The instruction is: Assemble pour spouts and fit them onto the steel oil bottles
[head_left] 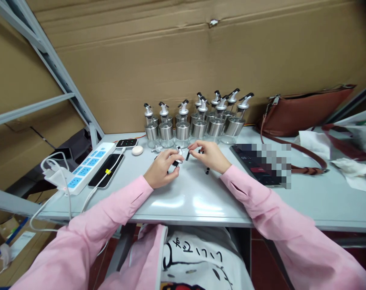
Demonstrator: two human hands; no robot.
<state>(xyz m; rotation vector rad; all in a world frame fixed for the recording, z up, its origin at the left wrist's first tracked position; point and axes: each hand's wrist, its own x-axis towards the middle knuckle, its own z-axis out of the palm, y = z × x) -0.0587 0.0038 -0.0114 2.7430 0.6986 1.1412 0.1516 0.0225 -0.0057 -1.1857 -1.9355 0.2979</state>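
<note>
In my left hand [165, 168] is a silver pourer spout [179, 152] with a black lower end, gripped between thumb and fingers. My right hand [211, 156] pinches a small black lever piece [188, 155] between thumb and forefinger, just right of the spout and apart from it. A few small black parts [207, 170] lie on the table under and beside my right hand. Another silver spout [157, 149] rests behind my left hand. Behind both hands stand several glass-and-steel oil bottles [183, 129], topped with silver spouts and black levers.
To the left are a white power strip [83, 171], a phone [106, 173] with a cable, a small black device [127, 143] and a round white case [137, 150]. A tablet-like screen [255, 169], brown bag [304, 112] and crumpled tissues [349, 167] lie right. Cardboard [171, 60] backs the table.
</note>
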